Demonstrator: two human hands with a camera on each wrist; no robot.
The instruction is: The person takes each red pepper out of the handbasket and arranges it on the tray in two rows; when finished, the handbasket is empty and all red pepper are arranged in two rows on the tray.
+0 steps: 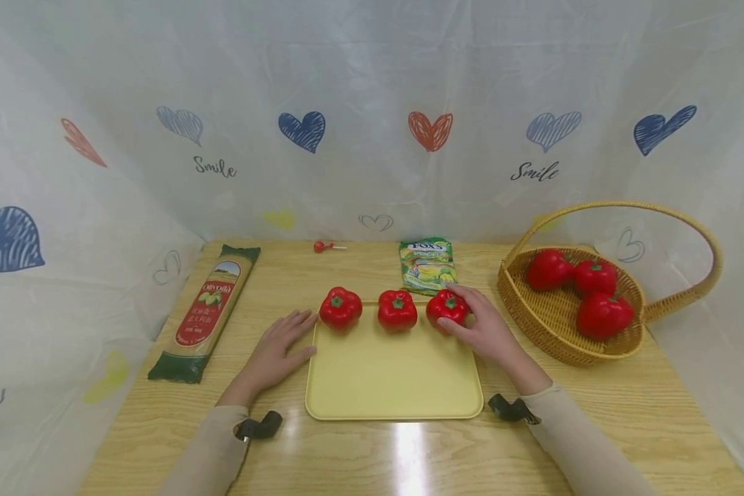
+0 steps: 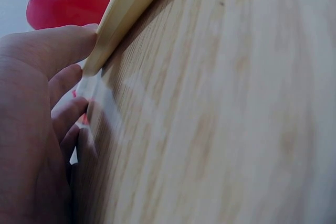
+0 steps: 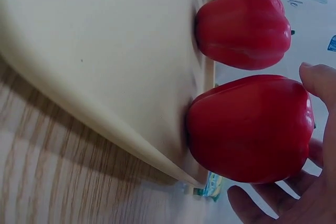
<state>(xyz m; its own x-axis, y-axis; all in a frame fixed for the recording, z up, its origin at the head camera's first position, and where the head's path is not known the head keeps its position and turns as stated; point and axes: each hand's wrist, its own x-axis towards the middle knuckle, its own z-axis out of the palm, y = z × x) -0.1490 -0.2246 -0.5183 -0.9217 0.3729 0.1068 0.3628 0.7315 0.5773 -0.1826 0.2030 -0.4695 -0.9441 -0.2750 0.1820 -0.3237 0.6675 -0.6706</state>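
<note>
Three red bell peppers stand in a row along the far edge of a yellow tray (image 1: 393, 386): a left one (image 1: 341, 309), a middle one (image 1: 397, 311) and a right one (image 1: 440, 308). My right hand (image 1: 486, 327) holds the right pepper, thumb on its near side and fingers around its far right side. In the right wrist view, the held pepper (image 3: 249, 129) sits upright on the tray, by a corner. My left hand (image 1: 275, 355) lies at the tray's left edge, fingers extended. In the left wrist view, its thumb (image 2: 68, 45) touches the tray rim (image 2: 118, 19).
A wicker basket (image 1: 536, 327) with a tall handle holds three more red peppers (image 1: 603, 315) at the right. Behind the tray lie a green candy bag (image 1: 428, 265) and a red lollipop (image 1: 319, 246). A spaghetti pack (image 1: 206, 310) lies at the left. Printed curtains (image 1: 372, 83) border the table.
</note>
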